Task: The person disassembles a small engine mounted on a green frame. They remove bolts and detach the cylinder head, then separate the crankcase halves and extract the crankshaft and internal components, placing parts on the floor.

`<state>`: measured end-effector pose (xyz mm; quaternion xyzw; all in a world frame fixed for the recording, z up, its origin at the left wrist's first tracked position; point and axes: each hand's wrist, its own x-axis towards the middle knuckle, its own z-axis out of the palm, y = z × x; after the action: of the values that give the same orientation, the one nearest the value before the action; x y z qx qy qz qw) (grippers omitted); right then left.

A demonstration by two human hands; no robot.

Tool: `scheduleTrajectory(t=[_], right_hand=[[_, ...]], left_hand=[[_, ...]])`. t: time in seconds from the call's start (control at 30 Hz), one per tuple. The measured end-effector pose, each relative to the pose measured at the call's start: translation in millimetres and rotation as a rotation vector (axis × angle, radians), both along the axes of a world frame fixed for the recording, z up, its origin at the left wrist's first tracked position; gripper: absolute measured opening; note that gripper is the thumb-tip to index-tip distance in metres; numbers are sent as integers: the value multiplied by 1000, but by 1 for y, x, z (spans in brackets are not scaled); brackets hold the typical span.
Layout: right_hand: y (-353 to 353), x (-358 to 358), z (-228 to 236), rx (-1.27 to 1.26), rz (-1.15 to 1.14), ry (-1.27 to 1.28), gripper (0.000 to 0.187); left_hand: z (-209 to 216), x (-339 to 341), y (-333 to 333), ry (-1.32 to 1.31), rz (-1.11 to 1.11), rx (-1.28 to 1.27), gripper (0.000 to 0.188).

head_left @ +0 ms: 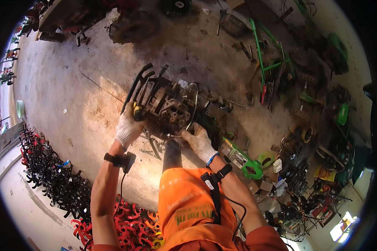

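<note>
Engine (171, 112) just ahead of the person (188, 196). Left hand (130, 126): fingers curled round a yellow-black tool (138, 111). Right hand (199, 142): fingers bent at engine's near edge; grip, can't tell.

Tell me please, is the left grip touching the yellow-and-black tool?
Touching. The head view shows the left grip, in a whitish glove, with its fingers directly against the yellow-and-black tool, no gap visible between them.
</note>
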<state>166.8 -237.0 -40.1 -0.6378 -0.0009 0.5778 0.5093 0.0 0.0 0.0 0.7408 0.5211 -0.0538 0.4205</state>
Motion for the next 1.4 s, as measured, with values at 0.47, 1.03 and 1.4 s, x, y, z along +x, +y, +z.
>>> scheduleTrajectory(t=[0.47,1.03,1.4], right_hand=[[-25,44,-68,-307,223,-131,76],[34,43,-114,-55,-491,377,32],[41,58,-85,-153,-33,-78,57]], left_hand=[[-12,-5,-3,-41,30,10,57],[1,3,-3,48,24,-17,60],[-10,-3,-5,-142,37,-24,50]])
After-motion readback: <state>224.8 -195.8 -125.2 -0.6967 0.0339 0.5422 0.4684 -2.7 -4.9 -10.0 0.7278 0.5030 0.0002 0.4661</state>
